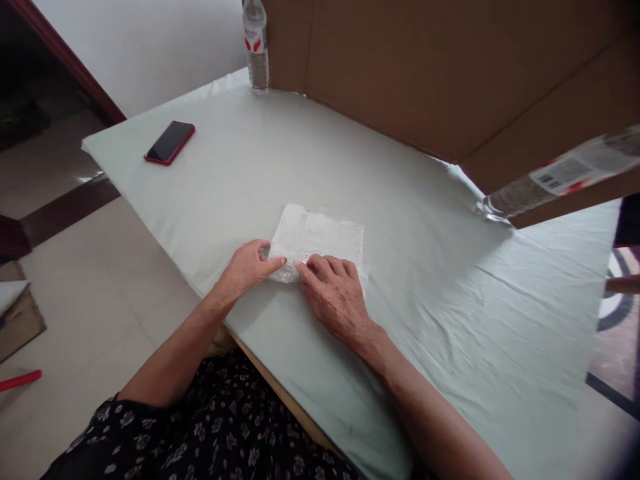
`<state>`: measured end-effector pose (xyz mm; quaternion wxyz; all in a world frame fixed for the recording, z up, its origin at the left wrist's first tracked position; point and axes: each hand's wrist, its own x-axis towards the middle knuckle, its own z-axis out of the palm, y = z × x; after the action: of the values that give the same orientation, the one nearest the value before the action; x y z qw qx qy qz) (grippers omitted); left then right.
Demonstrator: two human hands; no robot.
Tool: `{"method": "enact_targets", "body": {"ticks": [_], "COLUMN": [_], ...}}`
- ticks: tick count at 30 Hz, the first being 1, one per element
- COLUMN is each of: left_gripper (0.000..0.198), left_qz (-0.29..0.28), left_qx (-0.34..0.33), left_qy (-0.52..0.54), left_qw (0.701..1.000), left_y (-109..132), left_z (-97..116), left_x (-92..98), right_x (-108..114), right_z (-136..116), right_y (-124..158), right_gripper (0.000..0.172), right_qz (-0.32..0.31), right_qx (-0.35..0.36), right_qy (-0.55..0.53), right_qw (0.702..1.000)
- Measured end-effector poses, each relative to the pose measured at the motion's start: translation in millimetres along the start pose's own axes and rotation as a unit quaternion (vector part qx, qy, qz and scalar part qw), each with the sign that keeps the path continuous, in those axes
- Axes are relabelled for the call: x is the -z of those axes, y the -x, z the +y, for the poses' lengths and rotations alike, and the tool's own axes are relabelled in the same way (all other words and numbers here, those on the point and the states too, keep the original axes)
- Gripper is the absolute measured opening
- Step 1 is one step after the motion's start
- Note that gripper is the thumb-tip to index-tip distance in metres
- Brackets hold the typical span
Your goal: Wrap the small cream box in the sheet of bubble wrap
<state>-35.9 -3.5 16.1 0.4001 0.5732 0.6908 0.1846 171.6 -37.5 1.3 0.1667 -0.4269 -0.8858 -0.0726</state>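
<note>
On table (225, 167): one white sheet (320, 230); left hand (247, 267), right hand (340, 300) touching; both grips unclear.

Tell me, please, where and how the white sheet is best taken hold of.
Probably the left edge of the white sheet, coming from the left with the left hand and pinching top and underside. It looks thin and lies flat on the covered table, so an edge suits best; the right hand covers part nearer the person.
</note>
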Motion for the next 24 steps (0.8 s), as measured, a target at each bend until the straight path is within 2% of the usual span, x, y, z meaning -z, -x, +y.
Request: {"method": "enact_targets", "body": {"ticks": [2, 5, 9, 12, 15, 17, 19, 24], "left_gripper": [0.048, 0.033, 0.032, 0.03, 0.02, 0.015, 0.018, 0.018], "left_qz": [-0.007, -0.006, 0.035, 0.067, 0.04, 0.001, -0.021, -0.041], "left_qx": [-0.001, -0.02, -0.062, -0.072, -0.049, -0.024, -0.012, -0.016], "left_qy": [0.021, -0.003, -0.078, -0.074, 0.051, 0.163, 0.244, 0.317], "left_qw": [1.0, 1.0, 0.994, 0.992, 0.997, 0.986, 0.97, 0.947], "left_y": [0, -2, -3, -2, -1, -2, -1, 3], "left_z": [0, 2, 12, 17, 16, 15, 14, 21], "left_x": [-1.4, -4.1, -9.9, -15.2, -21.0, -24.9, -28.2, -31.6], "right_x": [-1, -1, -1, -1, -2, -1, 0, 11], "right_z": [0, 0, -2, -2, -2, -2, -3, -4], "right_y": [0, 0, -1, -1, -2, -2, -3, -6], "right_gripper": [0.026, 0.027, 0.028, 0.026, 0.022, 0.021, 0.021, 0.021], "right_qz": [0.003, 0.001, -0.004, -0.001, -0.001, -0.002, -0.006, -0.022], "right_qx": [0.001, 0.001, 0.001, 0.001, -0.001, 0.0, 0.002, -0.004], "right_qy": [0.004, 0.007, 0.011, 0.021, 0.025, 0.026, 0.024, -0.005], "right_qw": [1.0, 1.0, 1.0, 1.0, 1.0, 1.0, 1.0, 1.0]}}
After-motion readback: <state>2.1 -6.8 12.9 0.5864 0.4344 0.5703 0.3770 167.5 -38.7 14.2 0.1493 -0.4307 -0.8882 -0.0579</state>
